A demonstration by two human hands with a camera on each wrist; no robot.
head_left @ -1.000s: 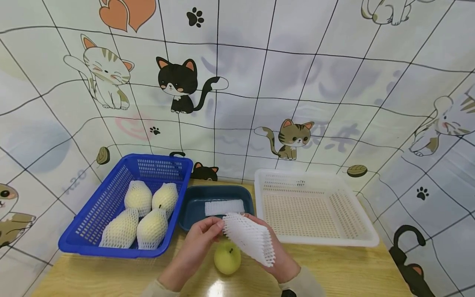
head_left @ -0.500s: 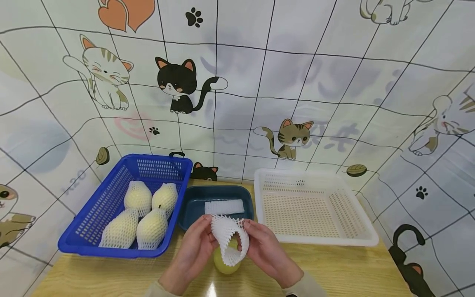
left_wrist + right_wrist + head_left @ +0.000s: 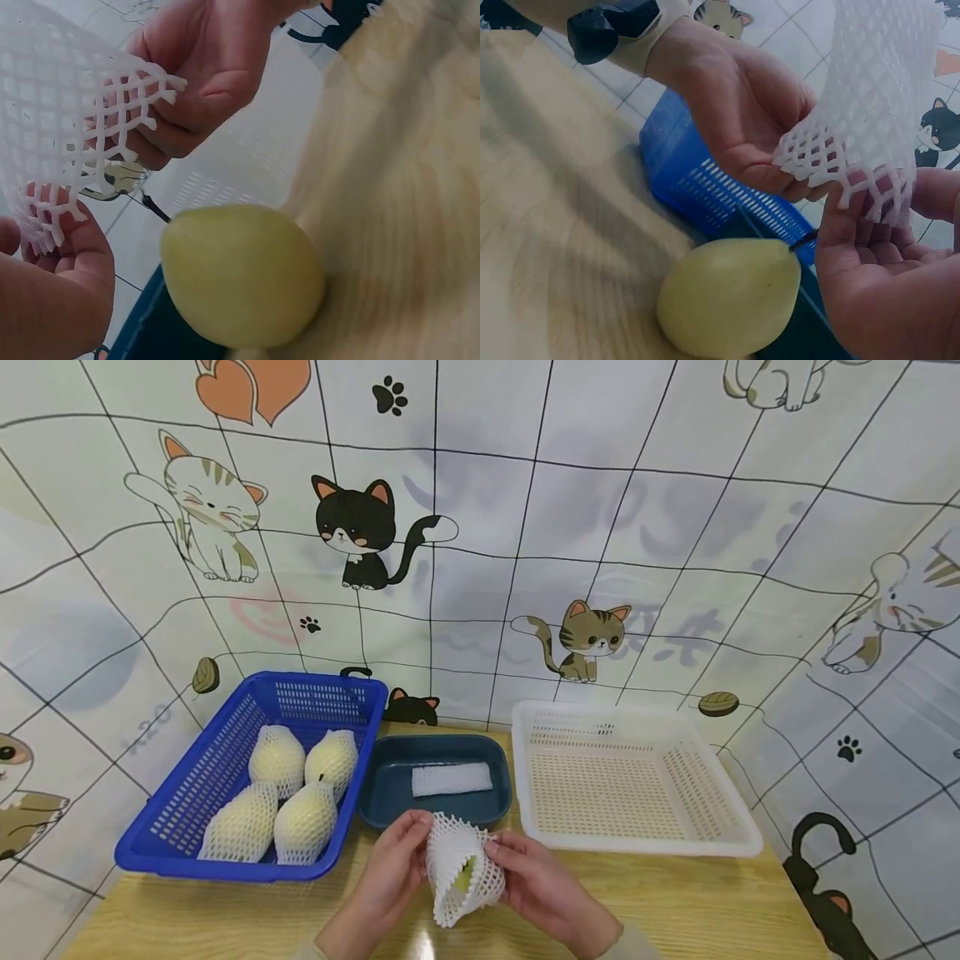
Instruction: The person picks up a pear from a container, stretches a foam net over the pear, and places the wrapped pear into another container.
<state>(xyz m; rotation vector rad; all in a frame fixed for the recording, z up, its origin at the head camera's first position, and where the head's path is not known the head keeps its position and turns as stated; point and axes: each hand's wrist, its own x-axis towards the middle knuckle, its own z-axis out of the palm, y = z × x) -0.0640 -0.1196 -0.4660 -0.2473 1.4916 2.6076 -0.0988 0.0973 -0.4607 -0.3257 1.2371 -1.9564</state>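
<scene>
A white foam net sleeve (image 3: 447, 853) is stretched between both hands, its mouth spread. My left hand (image 3: 384, 878) pinches one side of the rim and my right hand (image 3: 549, 887) pinches the other. Below them a yellow-green pear (image 3: 731, 298) stands on the table, its dark stem showing in the right wrist view. In the head view only a bit of the pear shows through the sleeve's opening. Both wrist views have the sleeve (image 3: 52, 97) above the pear (image 3: 244, 276), apart from it.
At left, a blue basket (image 3: 161, 827) holds several pears (image 3: 240, 827) in foam nets. A dark teal tray (image 3: 386, 760) with flat white foam nets (image 3: 452, 779) lies behind the hands. A white basket (image 3: 637, 842) stands at right on the wooden table (image 3: 697, 910).
The sleeve has turned from lying sideways to mouth-down over the pear and has come lower. My right hand has shifted to pinch its right rim; both hands have moved down toward me.
</scene>
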